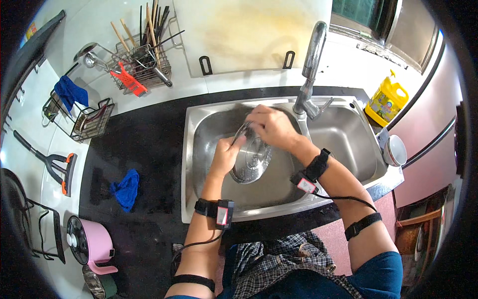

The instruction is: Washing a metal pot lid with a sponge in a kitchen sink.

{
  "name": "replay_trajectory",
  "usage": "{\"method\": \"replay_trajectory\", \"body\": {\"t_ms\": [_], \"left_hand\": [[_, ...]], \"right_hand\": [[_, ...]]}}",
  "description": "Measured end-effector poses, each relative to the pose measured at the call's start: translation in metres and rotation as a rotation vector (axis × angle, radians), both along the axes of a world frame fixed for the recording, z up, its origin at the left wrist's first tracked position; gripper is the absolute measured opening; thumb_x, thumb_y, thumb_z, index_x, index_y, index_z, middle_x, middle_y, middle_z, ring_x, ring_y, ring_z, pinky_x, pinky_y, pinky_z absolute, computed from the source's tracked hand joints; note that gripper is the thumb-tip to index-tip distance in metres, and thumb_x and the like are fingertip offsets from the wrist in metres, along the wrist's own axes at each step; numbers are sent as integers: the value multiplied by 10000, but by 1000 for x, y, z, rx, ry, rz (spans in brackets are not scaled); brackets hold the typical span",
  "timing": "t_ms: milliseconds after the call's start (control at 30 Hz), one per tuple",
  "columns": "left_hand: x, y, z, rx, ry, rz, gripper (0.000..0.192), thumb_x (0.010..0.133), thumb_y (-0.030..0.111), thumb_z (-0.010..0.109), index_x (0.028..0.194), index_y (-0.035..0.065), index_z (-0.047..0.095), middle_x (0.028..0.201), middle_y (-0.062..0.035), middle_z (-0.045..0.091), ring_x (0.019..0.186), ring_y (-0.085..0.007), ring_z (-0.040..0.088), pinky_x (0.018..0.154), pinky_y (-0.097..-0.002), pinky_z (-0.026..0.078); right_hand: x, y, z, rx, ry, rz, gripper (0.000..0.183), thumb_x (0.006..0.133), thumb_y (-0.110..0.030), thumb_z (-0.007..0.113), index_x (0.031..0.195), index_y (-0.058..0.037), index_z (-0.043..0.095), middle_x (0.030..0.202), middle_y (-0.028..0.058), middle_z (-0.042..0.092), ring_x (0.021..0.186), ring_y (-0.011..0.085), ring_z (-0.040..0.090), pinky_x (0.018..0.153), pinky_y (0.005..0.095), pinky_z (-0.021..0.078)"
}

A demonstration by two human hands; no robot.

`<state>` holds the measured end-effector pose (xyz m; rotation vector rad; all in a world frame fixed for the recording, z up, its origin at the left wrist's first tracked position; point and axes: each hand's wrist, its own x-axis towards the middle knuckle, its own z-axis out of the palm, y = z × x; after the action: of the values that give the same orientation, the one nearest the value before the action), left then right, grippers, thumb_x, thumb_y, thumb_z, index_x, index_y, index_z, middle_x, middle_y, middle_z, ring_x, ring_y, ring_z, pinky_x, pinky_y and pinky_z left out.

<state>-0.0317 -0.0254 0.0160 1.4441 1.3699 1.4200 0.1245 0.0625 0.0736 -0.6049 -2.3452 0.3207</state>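
Over the large left basin of a stainless steel double sink [209, 187], my left hand [225, 155] grips the edge of a round, shiny metal lid or dish [254, 162], thumb on its near face. The metal piece is tilted and wet, with drops on its surface. My right hand [272, 125] is at its upper edge, fingers bent and slightly blurred; whether they hold anything is hidden. The chrome faucet [308, 74] rises behind, to the right of my right hand. Both wrists wear black straps with small devices.
A blue cloth [126, 190] lies on the black countertop [157, 157] at left, near a pink electric pot [93, 239]. A yellow detergent jug [386, 99] and white bowl [396, 150] stand right of the sink. A wire utensil rack [145, 67] hangs behind; a squeegee [59, 168] is at left.
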Motion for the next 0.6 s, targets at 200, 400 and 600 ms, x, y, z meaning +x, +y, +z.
{"method": "replay_trajectory", "body": {"t_ms": [200,400,600], "left_hand": [[9,-8,15,-56,-61,-53,126,734,73,642,826,-13,637,722,-17,628,670,-63,542,586,-242,433],[8,-4,14,28,12,26,114,733,38,654,832,-18,644,736,-14,641,656,-68,542,601,-246,442],[11,0,5,36,54,13,107,730,31,637,824,-22,637,703,-56,642,654,-68,526,587,-253,438]], "right_hand": [[-4,-16,12,32,64,170,140,699,-58,623,837,-39,620,877,106,590,792,286,583,707,355,484],[25,7,4,-130,108,-116,150,721,-94,610,864,-51,625,857,137,602,796,324,584,727,381,472],[11,-6,-6,117,-17,-67,131,705,-82,587,825,-45,624,831,111,596,774,300,587,711,369,484]]}}
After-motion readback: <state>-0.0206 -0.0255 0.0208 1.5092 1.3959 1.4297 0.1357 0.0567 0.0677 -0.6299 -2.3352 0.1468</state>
